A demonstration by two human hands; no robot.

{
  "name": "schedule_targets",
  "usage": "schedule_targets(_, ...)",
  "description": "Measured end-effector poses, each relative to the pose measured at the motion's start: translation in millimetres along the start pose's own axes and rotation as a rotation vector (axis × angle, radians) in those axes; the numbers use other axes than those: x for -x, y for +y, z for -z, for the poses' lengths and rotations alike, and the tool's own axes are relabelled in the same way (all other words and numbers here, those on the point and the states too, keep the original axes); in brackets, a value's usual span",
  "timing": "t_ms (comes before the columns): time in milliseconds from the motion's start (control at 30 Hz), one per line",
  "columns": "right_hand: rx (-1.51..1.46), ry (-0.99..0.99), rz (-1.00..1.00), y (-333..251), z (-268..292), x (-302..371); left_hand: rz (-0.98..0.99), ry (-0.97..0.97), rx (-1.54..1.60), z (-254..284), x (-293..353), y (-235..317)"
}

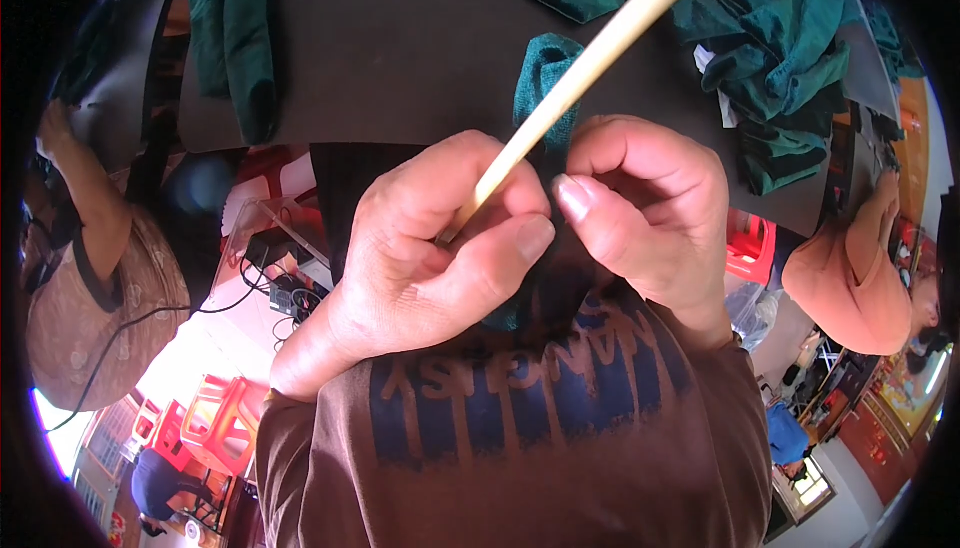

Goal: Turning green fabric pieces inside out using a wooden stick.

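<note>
A pale wooden stick [590, 68] slants up and to the right from my left hand [440, 238], whose closed fingers wrap its lower end. My right hand [650, 208] is beside it, with thumb and forefinger brought together in a pinch. Whatever lies between those right fingertips is too small or hidden to make out. A narrow strip of green velvet [545, 63] runs from the table down behind the stick and between my hands. Part of it is hidden by my fingers, and a dark green end shows below my left hand.
On the dark table [390, 58], a heap of green velvet pieces [770, 48] lies at right, with a folded green piece [245, 48] at left. People sit on both sides. Red plastic stools [220, 423] and a black cable [140, 323] are at lower left.
</note>
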State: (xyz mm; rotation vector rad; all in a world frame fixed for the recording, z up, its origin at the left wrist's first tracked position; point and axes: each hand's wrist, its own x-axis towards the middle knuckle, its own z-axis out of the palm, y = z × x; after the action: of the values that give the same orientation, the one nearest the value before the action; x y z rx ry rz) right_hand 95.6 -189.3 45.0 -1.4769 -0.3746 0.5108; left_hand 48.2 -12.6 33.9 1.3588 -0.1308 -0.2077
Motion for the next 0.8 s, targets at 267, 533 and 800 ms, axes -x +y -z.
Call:
schedule_targets(267, 0.002, 0.056, 0.061, 0, 1, -1, 0.132, 0.175, 0.149, -4, -1, -1)
schedule_targets(533, 0.027, 0.031, 0.115, 4, 1, -3, 0.094, 0.197, 0.01, -3, 1, -6)
schedule_targets(800, 0.449, 0.027, 0.374, 5, -2, -10, -0.051, 0.296, -0.441, -5, -6, -8)
